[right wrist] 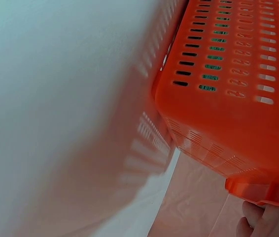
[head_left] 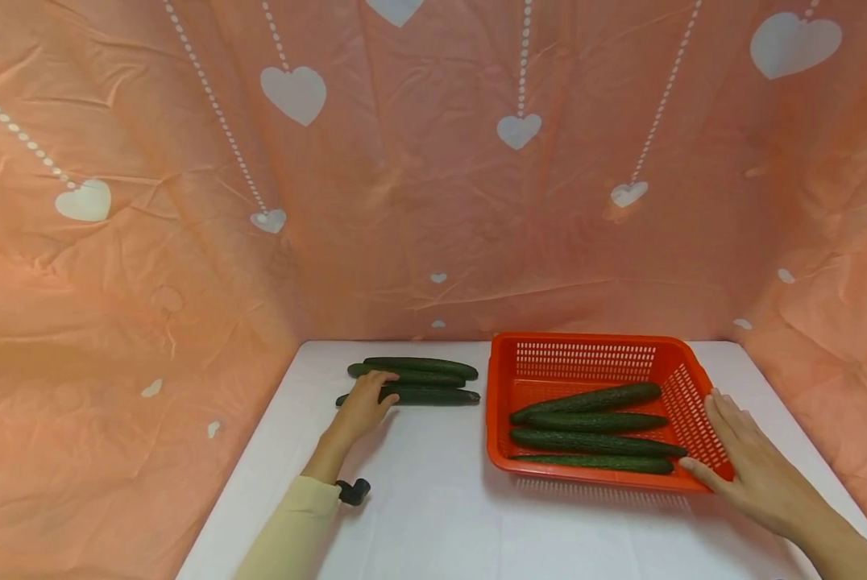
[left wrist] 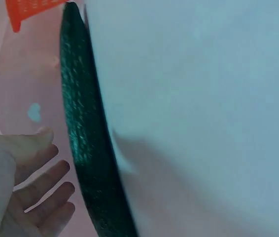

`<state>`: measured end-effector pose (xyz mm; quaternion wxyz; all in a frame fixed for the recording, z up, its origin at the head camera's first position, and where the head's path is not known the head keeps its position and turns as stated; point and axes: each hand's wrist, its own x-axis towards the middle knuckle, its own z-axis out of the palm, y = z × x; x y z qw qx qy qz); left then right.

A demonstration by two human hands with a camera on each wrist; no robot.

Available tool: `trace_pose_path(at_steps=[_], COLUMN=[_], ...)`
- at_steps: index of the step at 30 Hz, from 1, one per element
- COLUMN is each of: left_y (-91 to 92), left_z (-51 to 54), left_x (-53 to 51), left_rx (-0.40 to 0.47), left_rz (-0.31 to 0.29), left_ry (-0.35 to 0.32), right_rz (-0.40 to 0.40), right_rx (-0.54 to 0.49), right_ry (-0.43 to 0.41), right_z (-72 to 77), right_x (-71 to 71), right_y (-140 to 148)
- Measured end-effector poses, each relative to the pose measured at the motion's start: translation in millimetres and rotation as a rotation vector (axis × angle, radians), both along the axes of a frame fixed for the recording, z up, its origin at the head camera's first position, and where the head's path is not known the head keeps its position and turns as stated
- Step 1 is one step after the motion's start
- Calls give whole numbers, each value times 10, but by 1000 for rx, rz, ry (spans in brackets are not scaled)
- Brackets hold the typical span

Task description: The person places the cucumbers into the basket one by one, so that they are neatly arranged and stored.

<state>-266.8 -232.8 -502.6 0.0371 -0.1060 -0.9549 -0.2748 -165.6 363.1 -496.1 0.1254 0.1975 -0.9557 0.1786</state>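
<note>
Three dark green cucumbers lie side by side on the white table: a back cucumber [head_left: 433,366], a middle cucumber [head_left: 426,378] and a front cucumber [head_left: 433,395]. My left hand [head_left: 361,409] hovers over their left part, thumb and fingers spread apart. In the left wrist view, that hand [left wrist: 26,182] has loosely bent fingers beside a long cucumber [left wrist: 87,118], with a gap between them. On the right, my right hand [head_left: 756,475] rests against the near right corner of a red plastic basket [head_left: 502,403], fingers extended along its side. Its fingertips [right wrist: 252,215] show just under the rim.
Inside the basket lie several cucumbers [head_left: 593,441], roughly parallel. The white tabletop [head_left: 433,515] extends in front. Behind and at both sides hangs an orange-pink cloth [head_left: 404,242] with white hearts. A black wrist mount [head_left: 354,491] sits on the left sleeve.
</note>
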Motion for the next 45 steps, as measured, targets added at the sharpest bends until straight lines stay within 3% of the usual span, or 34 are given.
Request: trace_pose_path(at_steps=[10, 17, 33, 40, 45], left_y=[-239, -323, -452, -490, -515], left_z=[-140, -203, -265, -240, -174], left_x=[-20, -17, 98, 234, 342], left_rx=[-124, -144, -76, -46, 4], left_rz=[46, 39, 53, 61, 21], left_ry=[32, 91, 60, 22, 11], right_rz=[-10, -15, -16, -21, -15], right_rx=[-10, -13, -17, -5, -6], right_ry=[-6, 6, -4, -38, -30], right_z=[-9, 6, 5, 5, 8], right_x=[30, 18, 14, 18, 19], right_y=[-31, -24, -19, -6, 0])
